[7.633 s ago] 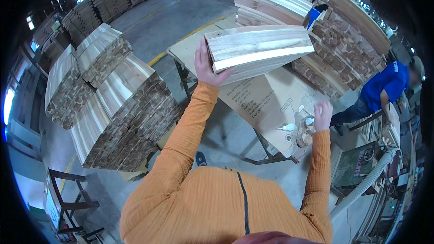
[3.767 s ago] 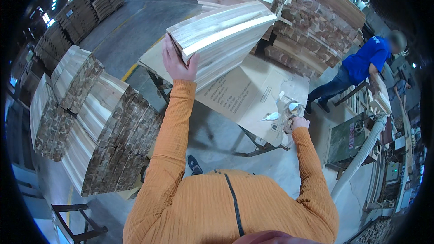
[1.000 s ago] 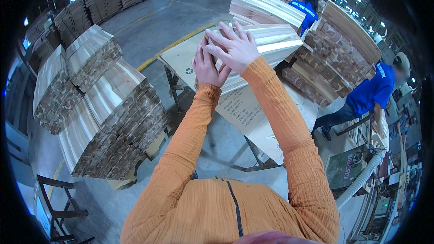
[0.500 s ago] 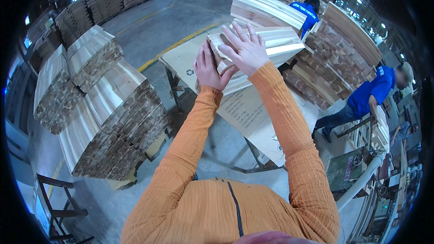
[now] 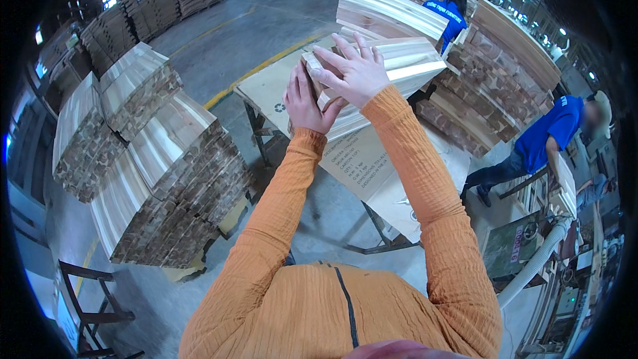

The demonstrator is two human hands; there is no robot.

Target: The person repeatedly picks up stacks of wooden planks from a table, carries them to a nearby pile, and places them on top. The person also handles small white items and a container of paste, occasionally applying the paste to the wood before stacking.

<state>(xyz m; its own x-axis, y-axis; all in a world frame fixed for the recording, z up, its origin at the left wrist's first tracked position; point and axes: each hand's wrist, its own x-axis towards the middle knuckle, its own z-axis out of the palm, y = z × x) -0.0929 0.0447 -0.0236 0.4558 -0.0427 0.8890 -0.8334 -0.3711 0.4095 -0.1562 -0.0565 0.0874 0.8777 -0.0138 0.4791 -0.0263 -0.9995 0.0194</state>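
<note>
A small stack of pale, striped wooden boards (image 5: 415,60) lies on a cardboard-covered table (image 5: 269,86) in front of me. My left hand (image 5: 308,105) rests against the near-left end of the stack, its fingers stretched upward along the board ends and its thumb apart. On top of the stack's left end lies my right hand (image 5: 357,74), palm down with fingers spread. Neither hand wraps round a board. Just behind, a second stack of wooden boards (image 5: 389,14) stands on the same table.
Tall stacks of wooden boards (image 5: 169,173) stand on the floor at left, near a dark metal frame (image 5: 96,316). More boards (image 5: 492,80) are piled at right. One co-worker in blue (image 5: 446,18) is behind the boards; another (image 5: 548,134) leans over at right, near a ribbed hose (image 5: 535,262).
My right hand has shifted slightly left on the boards, its fingers lower over the end. The left hand stays nearly in place. The view has tilted a little.
</note>
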